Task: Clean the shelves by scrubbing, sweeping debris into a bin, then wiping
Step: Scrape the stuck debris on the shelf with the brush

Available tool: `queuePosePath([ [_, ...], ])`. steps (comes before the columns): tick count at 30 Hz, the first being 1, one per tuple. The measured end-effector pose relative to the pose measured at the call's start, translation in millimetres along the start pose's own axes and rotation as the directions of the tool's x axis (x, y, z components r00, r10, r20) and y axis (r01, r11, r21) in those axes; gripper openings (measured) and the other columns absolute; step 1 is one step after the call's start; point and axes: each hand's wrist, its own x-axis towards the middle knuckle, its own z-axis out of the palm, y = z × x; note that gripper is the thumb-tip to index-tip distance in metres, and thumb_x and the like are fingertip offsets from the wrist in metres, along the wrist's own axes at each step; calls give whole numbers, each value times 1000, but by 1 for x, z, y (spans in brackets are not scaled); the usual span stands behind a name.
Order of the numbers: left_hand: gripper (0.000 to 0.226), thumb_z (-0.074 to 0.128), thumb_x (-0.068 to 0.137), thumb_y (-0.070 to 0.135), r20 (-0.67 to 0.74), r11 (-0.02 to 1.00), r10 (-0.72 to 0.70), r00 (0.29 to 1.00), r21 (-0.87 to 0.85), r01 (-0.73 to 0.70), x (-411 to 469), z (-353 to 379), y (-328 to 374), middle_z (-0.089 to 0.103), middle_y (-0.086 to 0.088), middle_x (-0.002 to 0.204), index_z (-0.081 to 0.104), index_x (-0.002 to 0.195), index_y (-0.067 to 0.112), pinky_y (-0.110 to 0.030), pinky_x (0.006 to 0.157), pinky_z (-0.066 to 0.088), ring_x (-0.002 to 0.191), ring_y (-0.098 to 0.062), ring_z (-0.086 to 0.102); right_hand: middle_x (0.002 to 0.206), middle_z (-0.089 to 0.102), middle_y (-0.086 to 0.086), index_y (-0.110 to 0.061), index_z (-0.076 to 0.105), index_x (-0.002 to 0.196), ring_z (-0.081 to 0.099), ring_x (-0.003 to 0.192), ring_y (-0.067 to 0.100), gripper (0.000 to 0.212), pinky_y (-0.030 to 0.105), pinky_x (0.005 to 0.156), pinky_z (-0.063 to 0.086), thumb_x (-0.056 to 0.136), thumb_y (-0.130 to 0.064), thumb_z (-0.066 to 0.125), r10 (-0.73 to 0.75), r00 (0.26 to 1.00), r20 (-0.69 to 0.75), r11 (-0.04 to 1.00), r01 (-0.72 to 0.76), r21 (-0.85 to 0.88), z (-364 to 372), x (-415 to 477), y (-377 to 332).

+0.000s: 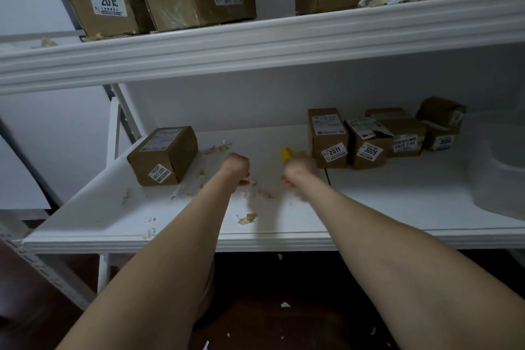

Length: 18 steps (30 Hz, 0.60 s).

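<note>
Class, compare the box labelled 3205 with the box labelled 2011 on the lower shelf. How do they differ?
The 3205 box lies lengthwise; the 2011 box stands upright. The 3205 box sits alone; the 2011 box stands beside other boxes. Both are brown cardboard with white labels.

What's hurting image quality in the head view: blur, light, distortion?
Head view: dim, flat light, no glare; the right hand and the yellow object it grips are motion-blurred, the left hand less so; the upper shelf edge bows from wide-angle distortion; a soft arm shadow falls on the lower shelf.
</note>
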Motion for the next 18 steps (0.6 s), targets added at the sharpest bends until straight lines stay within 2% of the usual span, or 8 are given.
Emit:
queuePosePath([
  [2,34,33,98,7,20,1000,-6,1000,19,6,-3,2,-1,50,-13,84,46,128,-5,-25,50,48,62,-16,48,103,71,15,-3,66,104,70,87,29,27,36,71,58,94,-13,43,28,998,-61,998,-31,-46,-9,5,13],
  [4,34,32,98,7,43,999,-9,999,43,7,-6,5,-2,50,-13,84,47,127,-5,-24,49,48,63,-16,50,92,70,12,-4,65,98,65,68,25,23,29,50,51,94,-9,43,23,1000,-13,995,-24,-96,-7,-4,17],
  [6,34,33,98,6,50,998,-7,999,64,4,-6,8,-4,51,-16,94,46,126,-5,-25,50,49,65,-16,51,84,69,12,-6,63,93,56,49,18,20,21,39,41,95,-7,43,23,998,54,995,-18,-102,5,-14,12],
  [9,29,34,96,5,34,998,-14,999,63,12,-6,9,-5,53,-17,89,48,119,-5,-31,55,53,65,-19,53,80,67,13,-6,59,96,53,43,16,23,19,34,41,98,-9,37,-5,989,151,999,-2,46,31,-29,-3],
  [11,21,35,94,3,19,999,-18,1000,47,18,-6,8,-4,55,-15,81,52,106,-3,-38,67,56,67,-22,56,71,61,12,-6,56,94,52,34,15,21,17,30,39,97,-8,35,-1,979,203,988,-31,154,37,-32,-11],
  [14,16,34,97,4,12,1000,2,1000,7,-2,-6,4,0,53,-12,78,50,94,0,-33,62,53,65,-19,54,63,60,11,-2,58,86,50,26,12,21,18,31,41,97,-14,45,-13,988,155,985,-14,174,23,-20,-17],
  [16,14,34,99,5,16,1000,21,1000,-14,-21,-6,0,2,51,-14,88,47,103,1,-28,57,50,65,-16,51,57,60,8,-3,53,71,54,37,14,33,22,41,46,99,-19,46,-11,998,56,991,3,137,5,-4,-12],
  [18,14,34,99,6,25,1000,27,999,-14,-26,-6,0,3,50,-14,91,45,106,0,-27,56,50,66,-15,51,64,65,10,-3,53,68,56,44,17,34,24,44,46,98,-16,47,28,1000,-13,994,-27,109,-11,8,-1],
])
